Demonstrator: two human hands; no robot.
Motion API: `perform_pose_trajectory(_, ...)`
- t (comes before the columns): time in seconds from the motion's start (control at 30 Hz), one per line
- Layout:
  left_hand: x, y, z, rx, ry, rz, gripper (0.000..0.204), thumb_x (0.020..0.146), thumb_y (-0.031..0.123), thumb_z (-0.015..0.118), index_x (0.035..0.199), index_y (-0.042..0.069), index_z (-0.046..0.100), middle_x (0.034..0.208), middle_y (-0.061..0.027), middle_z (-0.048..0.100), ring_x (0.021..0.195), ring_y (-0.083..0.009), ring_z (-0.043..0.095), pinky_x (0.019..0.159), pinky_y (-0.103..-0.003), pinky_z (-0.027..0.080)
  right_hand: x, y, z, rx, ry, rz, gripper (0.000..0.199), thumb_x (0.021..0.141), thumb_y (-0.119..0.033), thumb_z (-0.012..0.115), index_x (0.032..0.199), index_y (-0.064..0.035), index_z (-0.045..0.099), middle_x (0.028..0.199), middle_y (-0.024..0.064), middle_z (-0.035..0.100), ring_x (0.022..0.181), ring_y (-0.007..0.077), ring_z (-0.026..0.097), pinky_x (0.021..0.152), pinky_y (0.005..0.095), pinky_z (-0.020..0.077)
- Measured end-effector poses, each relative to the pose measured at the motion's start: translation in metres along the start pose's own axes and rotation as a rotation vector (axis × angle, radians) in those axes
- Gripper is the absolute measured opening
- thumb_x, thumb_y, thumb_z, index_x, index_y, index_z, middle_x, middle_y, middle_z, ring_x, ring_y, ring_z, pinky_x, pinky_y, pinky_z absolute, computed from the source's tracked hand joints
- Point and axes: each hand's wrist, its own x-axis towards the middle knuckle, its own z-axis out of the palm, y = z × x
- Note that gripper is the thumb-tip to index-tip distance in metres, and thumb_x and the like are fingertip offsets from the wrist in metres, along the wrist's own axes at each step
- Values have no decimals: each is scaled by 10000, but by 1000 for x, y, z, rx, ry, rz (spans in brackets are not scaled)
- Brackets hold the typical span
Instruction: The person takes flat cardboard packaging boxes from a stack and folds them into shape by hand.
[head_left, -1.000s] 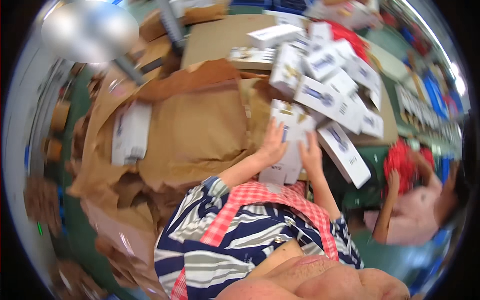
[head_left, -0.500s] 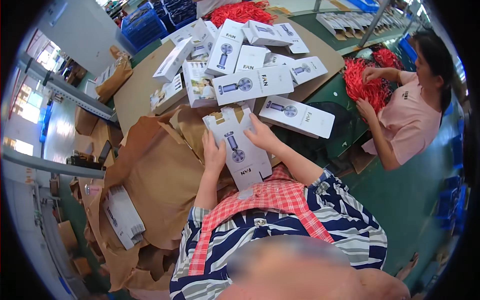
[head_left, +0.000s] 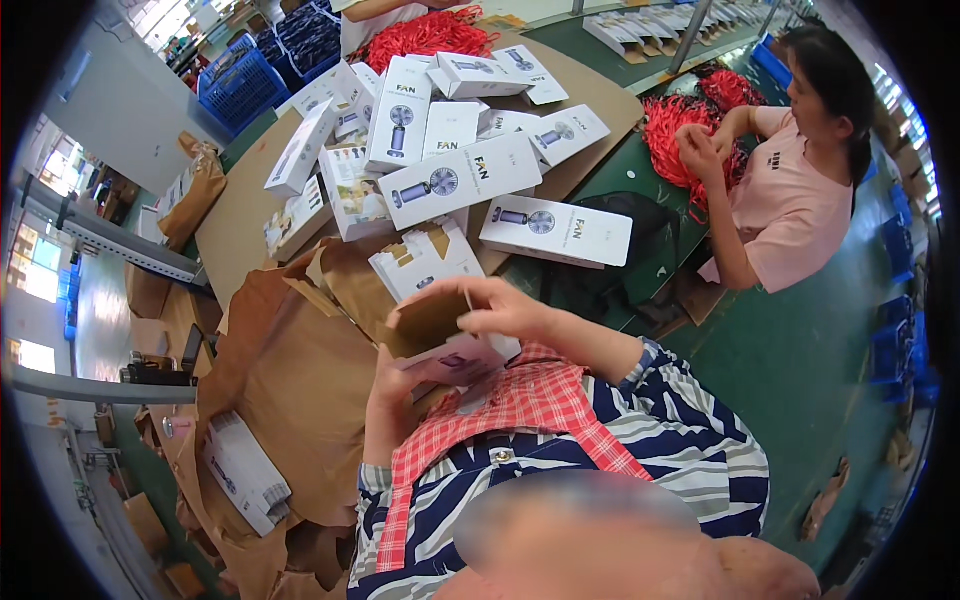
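In front of my chest is a white fan box [head_left: 465, 358], its end opened so that the brown cardboard inside shows. My left hand [head_left: 388, 400] grips its near left side, thumb up along the edge. Over the far edge curls my right hand [head_left: 505, 308], fingers bent onto the cardboard. Just beyond lies a flattened white carton [head_left: 432, 262] with torn brown patches at its far end. Farther out sits a pile of white fan boxes, the nearest being a long box [head_left: 460, 183] and another box [head_left: 557, 230] to its right.
Brown wrapping paper [head_left: 290, 360] spreads across the left, with a flat white carton [head_left: 243, 470] in it. At right, a co-worker [head_left: 795, 190] handles red strands [head_left: 670, 135]. Another person's arm shows at the top beside more red strands [head_left: 425, 38]. A blue crate [head_left: 240, 85] stands far left.
The white box was flat between my hands; now a box is held opened, nearer my body, and my right hand has come across its far edge. The view has shifted slightly.
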Motion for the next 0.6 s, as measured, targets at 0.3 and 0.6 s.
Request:
perform_pose_trajectory(0.3, -7, -50, -21, 141, 426, 65, 463, 837, 174, 642, 1217, 12, 432, 1096, -112, 549, 973, -190, 559, 823, -307, 472, 21, 23, -2, 99, 218, 326, 505, 877, -196, 539, 1333, -17, 419, 1181, 125, 542, 1083, 189, 506, 943, 305, 385)
perform_pose_trajectory(0.6, -9, -21, -19, 98, 529, -12, 429, 760, -57, 374, 1181, 14, 417, 1074, -130, 525, 936, -195, 553, 794, -305, 487, 35, 29, 2, 368, 190, 425, 492, 833, -169, 466, 1305, -30, 453, 1074, 80, 570, 937, 150, 538, 819, 274, 430)
